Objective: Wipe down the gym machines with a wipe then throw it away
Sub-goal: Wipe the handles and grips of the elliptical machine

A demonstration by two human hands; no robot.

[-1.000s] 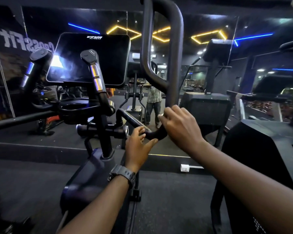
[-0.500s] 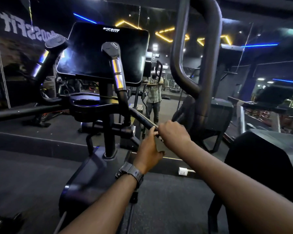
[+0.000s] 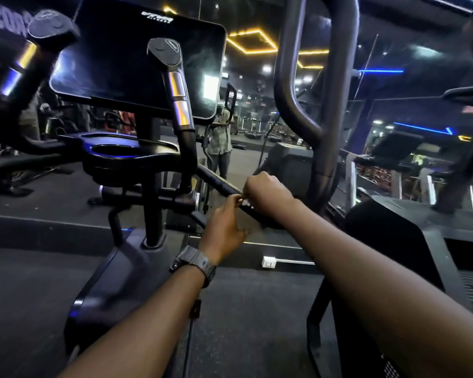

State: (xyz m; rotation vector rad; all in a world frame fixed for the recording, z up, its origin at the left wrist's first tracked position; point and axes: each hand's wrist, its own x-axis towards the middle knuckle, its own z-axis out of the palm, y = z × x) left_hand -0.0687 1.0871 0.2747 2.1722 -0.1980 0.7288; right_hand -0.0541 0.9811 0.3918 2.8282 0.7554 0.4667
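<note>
I face a black elliptical machine with a dark console screen (image 3: 137, 58) and a sloping black handlebar (image 3: 216, 182). My right hand (image 3: 268, 190) is curled round this handlebar, with a small white wipe (image 3: 247, 203) showing at its lower edge. My left hand (image 3: 224, 227), with a watch on its wrist, reaches up from below. Its fingertips pinch at the wipe's edge against the bar, right beside my right hand. Most of the wipe is hidden under my right hand.
A tall looped moving arm (image 3: 325, 105) of the machine rises just behind my hands. Another black machine (image 3: 393, 241) stands close on the right. A mirror wall ahead reflects a standing person (image 3: 220, 143). A white socket box (image 3: 268, 261) sits on the floor step.
The view has moved closer and lower. Both hands slid down the handlebar toward its bend, and a bit of white wipe now shows between them.
</note>
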